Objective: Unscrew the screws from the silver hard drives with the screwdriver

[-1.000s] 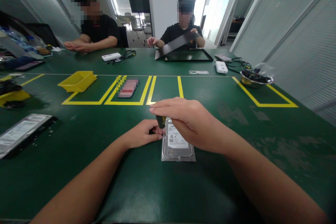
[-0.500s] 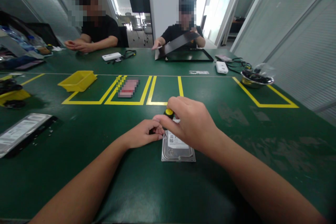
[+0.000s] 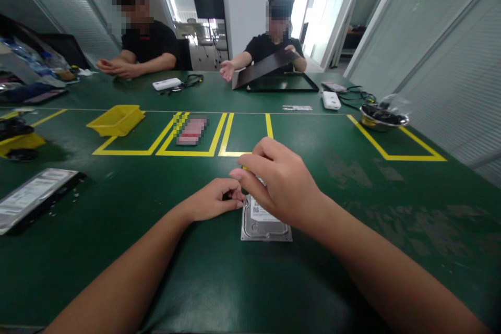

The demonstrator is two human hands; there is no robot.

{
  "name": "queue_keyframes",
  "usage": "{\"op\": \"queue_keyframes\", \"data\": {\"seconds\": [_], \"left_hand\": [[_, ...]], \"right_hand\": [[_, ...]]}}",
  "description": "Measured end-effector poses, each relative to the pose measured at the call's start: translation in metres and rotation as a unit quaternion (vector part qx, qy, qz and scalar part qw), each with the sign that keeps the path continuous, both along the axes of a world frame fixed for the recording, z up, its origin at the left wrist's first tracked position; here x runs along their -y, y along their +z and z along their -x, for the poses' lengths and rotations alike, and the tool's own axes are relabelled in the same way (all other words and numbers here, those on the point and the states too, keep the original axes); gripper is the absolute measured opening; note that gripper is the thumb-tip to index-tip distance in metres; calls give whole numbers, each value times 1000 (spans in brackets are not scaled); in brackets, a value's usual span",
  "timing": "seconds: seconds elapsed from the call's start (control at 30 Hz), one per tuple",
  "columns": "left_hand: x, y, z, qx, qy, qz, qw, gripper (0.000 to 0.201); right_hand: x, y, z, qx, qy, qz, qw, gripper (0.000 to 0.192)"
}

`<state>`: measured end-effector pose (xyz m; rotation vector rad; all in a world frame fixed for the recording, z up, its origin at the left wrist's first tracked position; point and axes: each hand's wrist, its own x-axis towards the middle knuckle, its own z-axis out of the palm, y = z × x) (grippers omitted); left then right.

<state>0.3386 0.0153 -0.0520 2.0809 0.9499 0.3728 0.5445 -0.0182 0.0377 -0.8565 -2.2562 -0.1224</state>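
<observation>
A silver hard drive (image 3: 267, 229) with a white label lies flat on the green table in front of me. Above its far end my right hand (image 3: 279, 175) has its fingers curled round a screwdriver (image 3: 245, 168). Only a bit of the screwdriver's yellow handle shows; its shaft and tip are hidden. My left hand (image 3: 219, 199) rests on the table at the drive's left edge, fingertips bent together by the upper left corner. What those fingers pinch, if anything, is hidden.
At far left lies a larger drive (image 3: 35, 195) with small screws beside it. Beyond my hands are a yellow bin (image 3: 117, 121), a pink phone-like object (image 3: 191, 131), yellow tape outlines and a metal bowl (image 3: 383, 117). Two people sit opposite; one holds a dark panel (image 3: 266, 68).
My right hand's fingers have shifted and turned over the screwdriver handle, covering most of it. My left hand and the drive stay put. The person opposite has lifted one hand off the panel.
</observation>
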Motion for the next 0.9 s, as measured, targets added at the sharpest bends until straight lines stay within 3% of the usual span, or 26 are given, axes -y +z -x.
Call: {"op": "queue_keyframes", "data": {"seconds": [0.27,0.57,0.9], "left_hand": [[-2,-3,1,30,-22,9,999,15],[0,2,-1,20,2,-5,1000,16],[-2,-3,1,12,-15,-16,1000,20]], "right_hand": [[-5,7,-5,-82,128,83,985,29],[-4,15,-13,-32,190,121,974,38],[-4,16,-12,-14,100,91,991,18]]}}
